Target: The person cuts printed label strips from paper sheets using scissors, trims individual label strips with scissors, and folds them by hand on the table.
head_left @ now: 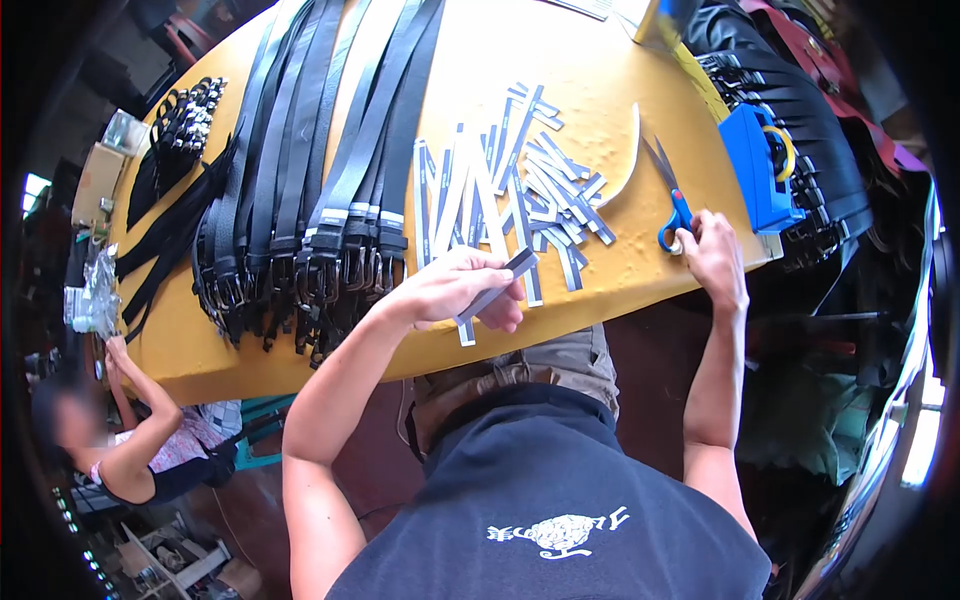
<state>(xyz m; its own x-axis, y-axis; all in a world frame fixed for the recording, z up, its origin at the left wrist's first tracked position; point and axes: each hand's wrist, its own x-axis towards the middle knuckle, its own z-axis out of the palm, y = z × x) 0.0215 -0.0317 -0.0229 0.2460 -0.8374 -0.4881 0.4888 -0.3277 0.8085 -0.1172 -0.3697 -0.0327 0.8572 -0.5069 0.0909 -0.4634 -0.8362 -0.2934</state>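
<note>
My left hand (470, 288) is closed around a short grey-and-black paper strip (490, 295), just above the table's near edge. Beneath and beyond it lies a loose pile of similar printed strips (560, 185), some long and some short. To the right, my right hand (714, 258) has its fingers curled at the blue handles of a pair of scissors (680, 212). The scissor blades point away from me, slightly apart, over the table. Exactly how the fingers sit in the handle loops is partly hidden.
Several black belts with buckles (300, 160) lie across the yellow table (590, 60), left of the strips. A blue tape dispenser (755, 170) stands at the right edge, beside more hanging belts (810, 190). Another person (150, 440) sits at the left, hands near plastic bags (97, 290).
</note>
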